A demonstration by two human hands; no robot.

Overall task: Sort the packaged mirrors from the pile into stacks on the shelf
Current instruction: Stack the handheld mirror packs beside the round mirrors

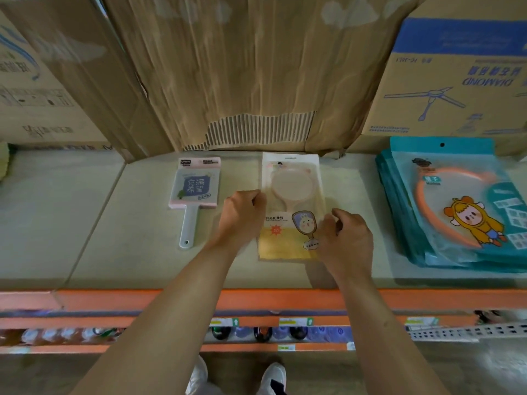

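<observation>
the shelf (94, 223) lies bare and wide left of the pink hand mirror (196, 189), which is the broadest way in. the gap between that mirror and the white and yellow mirror pack (293, 206) is filled by the left grip (242, 215). the right grip (345, 238) sits at the pack's other edge, with a bare strip between it and the teal pack stack (445, 206). cardboard boxes (256, 67) wall off the back. the orange rail (256, 299) edges the front.
</observation>
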